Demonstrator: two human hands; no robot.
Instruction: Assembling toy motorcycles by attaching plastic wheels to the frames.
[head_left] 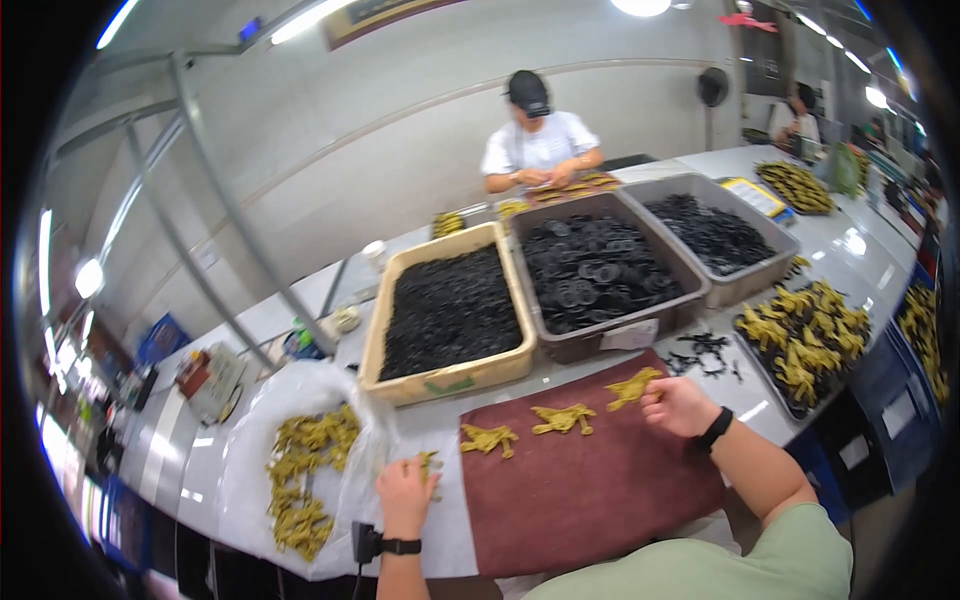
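My left hand (405, 492) is closed at the left of a maroon cloth (590, 480), its fingertips on an olive-yellow animal-shaped piece (430, 462), partly hidden by the fingers. My right hand (686, 408) is pinched shut over the cloth's right side; anything in its fingertips is too small to make out. Along the cloth's far edge lie three similar pieces: a left one (489, 439), a middle one (563, 419) and a right one (632, 388), the last one right beside my right fingertips. More olive-yellow pieces (300, 460) lie on a white plastic bag (245, 480) at the left.
Beyond the cloth stand a cream bin (455, 372) and two grey bins (612, 338) (748, 283) of black parts. Loose black parts (700, 352) lie near a tray of olive-yellow pieces (805, 345) at right. A person (540, 145) works across the table.
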